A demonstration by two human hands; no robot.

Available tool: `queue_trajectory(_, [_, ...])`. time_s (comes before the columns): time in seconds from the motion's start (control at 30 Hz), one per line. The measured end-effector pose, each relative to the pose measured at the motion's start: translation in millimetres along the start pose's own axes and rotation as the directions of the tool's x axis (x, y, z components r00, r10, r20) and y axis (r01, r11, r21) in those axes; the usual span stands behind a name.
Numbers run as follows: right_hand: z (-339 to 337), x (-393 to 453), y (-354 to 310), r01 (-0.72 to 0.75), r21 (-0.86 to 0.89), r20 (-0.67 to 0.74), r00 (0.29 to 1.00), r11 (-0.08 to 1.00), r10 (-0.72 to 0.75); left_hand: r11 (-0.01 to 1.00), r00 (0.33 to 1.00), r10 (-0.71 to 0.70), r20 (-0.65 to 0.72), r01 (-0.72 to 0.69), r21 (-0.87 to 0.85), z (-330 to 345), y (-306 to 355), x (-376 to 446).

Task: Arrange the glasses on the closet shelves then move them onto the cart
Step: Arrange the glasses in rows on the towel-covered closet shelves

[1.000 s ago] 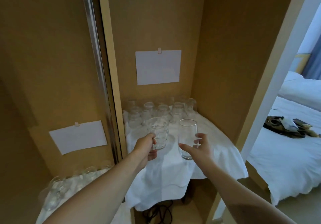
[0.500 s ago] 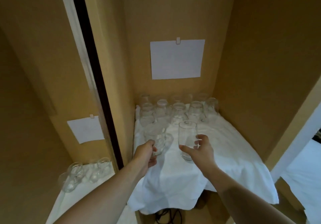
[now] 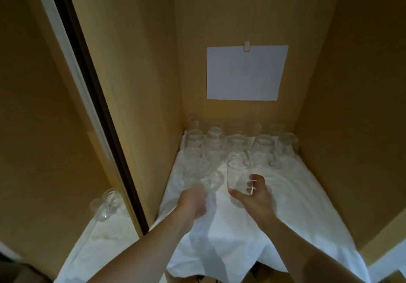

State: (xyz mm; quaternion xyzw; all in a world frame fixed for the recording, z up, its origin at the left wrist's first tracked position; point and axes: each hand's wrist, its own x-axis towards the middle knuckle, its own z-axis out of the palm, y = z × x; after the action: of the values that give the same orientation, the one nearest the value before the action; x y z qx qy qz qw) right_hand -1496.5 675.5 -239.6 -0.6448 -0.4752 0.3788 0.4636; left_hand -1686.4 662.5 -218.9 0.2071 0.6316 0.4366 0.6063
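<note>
My right hand point(image 3: 256, 197) grips a tall glass point(image 3: 238, 181) and my blurred left hand point(image 3: 193, 201) grips a tumbler point(image 3: 198, 174) above the cloth-covered shelf point(image 3: 296, 194), more glasses point(image 3: 239, 144) at 12 o'clock.
</note>
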Motion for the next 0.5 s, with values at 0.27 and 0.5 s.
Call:
queue_trajectory(0.27, [-2, 9, 20, 0.054, -0.001, 0.096, 0.994, 0.999, -0.053, 0.985, 0.997, 0.069, -0.037, -0.063, 0.158, 15, -10, -1])
queue_trajectory(0.5, [-12, 16, 30, 0.085, -0.148, 0.226, 0.973, 0.985, -0.05, 0.842, 0.879, 0.415, -0.237, -0.272, 0.465, 14, -20, -5])
